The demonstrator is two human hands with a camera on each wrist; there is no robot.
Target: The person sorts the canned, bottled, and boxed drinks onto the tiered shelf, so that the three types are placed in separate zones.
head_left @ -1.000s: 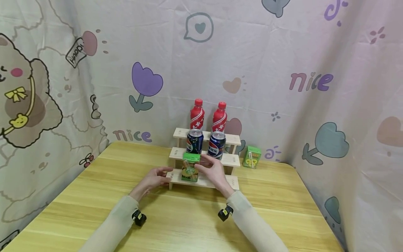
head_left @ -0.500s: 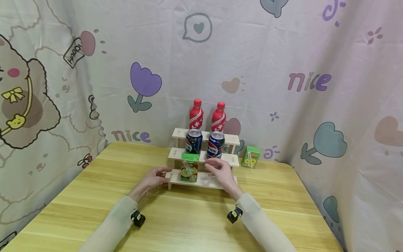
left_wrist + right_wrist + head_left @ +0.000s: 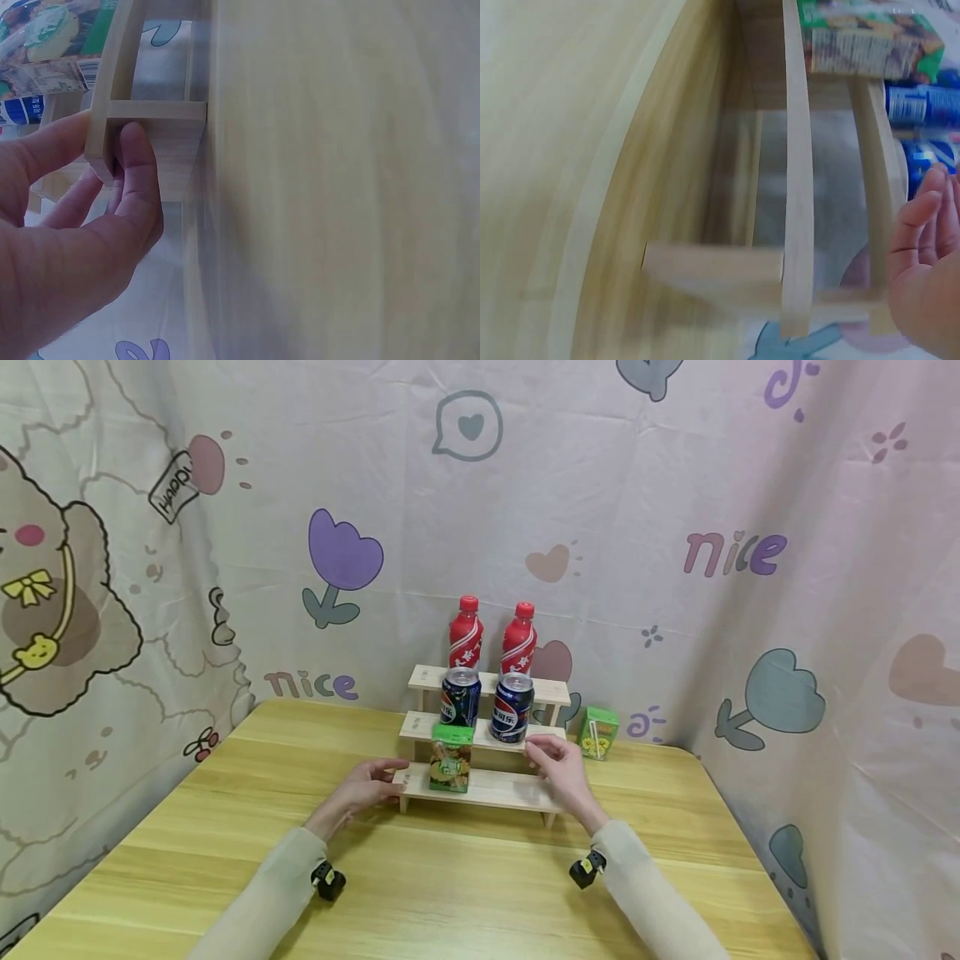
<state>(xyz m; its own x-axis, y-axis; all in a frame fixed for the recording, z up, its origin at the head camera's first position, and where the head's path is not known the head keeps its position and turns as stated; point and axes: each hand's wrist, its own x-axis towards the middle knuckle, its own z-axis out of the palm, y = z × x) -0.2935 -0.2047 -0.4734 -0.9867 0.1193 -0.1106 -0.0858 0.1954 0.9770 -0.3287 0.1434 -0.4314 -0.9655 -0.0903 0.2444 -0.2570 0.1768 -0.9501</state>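
A three-step wooden shelf [image 3: 510,787] stands on the table. My left hand [image 3: 367,789] pinches the left end of its lowest board, thumb and fingers on either side in the left wrist view. On that board, toward the left, a green juice box [image 3: 450,767] stands upright. My right hand [image 3: 562,772] is by the right part of the shelf, holding nothing, its fingers loosely bent. Two blue cola cans, a left can [image 3: 460,697] and a right can [image 3: 512,710], stand on the middle board. Behind them, on the top board, are two red bottles [image 3: 466,635].
A second green juice box [image 3: 598,733] stands on the table [image 3: 450,893], right of the shelf and near the back edge. A patterned cloth [image 3: 600,485] hangs close behind the table and along both sides.
My right hand has let go of the juice box on the lowest board and moved right. The box stays in place. My left hand keeps its hold on the shelf.
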